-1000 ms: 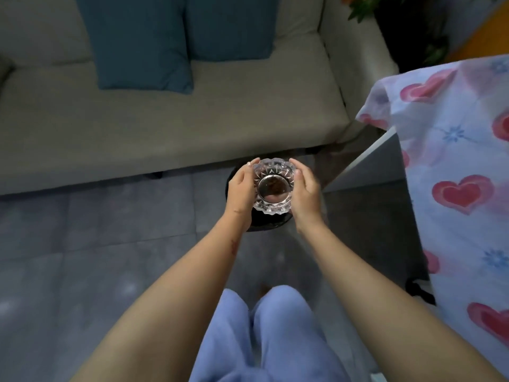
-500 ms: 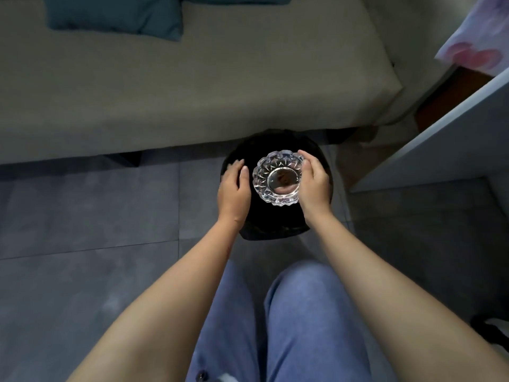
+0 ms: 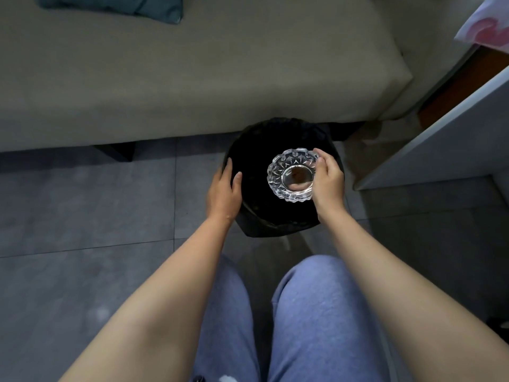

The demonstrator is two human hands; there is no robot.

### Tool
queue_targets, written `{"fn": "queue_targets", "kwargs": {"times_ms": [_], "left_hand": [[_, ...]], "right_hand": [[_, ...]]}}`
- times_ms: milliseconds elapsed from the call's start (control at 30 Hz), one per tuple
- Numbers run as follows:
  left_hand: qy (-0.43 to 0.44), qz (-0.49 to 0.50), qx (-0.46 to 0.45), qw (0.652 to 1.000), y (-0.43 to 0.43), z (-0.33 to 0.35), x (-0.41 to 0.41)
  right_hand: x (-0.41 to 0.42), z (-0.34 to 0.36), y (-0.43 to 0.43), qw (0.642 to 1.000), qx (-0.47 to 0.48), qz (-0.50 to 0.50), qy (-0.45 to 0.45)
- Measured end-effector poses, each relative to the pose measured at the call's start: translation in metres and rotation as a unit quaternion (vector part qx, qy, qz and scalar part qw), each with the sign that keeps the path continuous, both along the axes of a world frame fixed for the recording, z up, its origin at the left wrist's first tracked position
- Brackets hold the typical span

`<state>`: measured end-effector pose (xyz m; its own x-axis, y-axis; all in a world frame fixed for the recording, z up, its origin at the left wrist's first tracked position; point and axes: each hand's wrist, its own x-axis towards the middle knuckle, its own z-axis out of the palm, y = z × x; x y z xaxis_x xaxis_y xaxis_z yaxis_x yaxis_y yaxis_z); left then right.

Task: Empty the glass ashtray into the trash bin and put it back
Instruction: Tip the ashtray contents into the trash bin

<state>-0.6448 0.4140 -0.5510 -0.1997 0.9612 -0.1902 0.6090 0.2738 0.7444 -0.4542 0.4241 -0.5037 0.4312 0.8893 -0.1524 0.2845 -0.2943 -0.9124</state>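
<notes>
A round cut-glass ashtray with a scalloped rim hangs over the mouth of a black trash bin on the floor. It faces up, and something brown shows in its centre. My right hand grips its right rim. My left hand rests on the bin's left rim with its fingers together, apart from the ashtray. The bin's inside is dark and I cannot see its contents.
A beige sofa with a teal cushion runs across the back, just behind the bin. A pale table edge with a heart-print cloth stands at the right. Grey floor tiles spread to the left. My knees are below.
My left hand has let go of the ashtray and moved to the bin's left rim. The right hand alone now holds the ashtray, lower over the bin. The view has tilted down.
</notes>
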Motion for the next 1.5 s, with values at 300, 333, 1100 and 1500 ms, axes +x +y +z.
{"fn": "queue_targets", "kwargs": {"times_ms": [300,333,1100,1500], "left_hand": [[-0.033,-0.001,0.092,0.995,0.006,0.007,0.001],[-0.037,0.0,0.101,0.994,0.008,0.009,0.001],[-0.009,0.018,0.151,0.988,0.005,0.016,0.016],[0.05,0.012,0.13,0.99,0.001,0.023,0.017]], "right_hand": [[0.021,-0.004,0.0,0.996,-0.033,0.001,-0.083],[0.024,-0.003,0.001,0.993,-0.034,0.008,-0.109],[0.041,-0.009,0.006,0.91,-0.024,0.148,-0.387],[0.035,-0.009,0.013,0.87,-0.116,0.203,-0.434]]}}
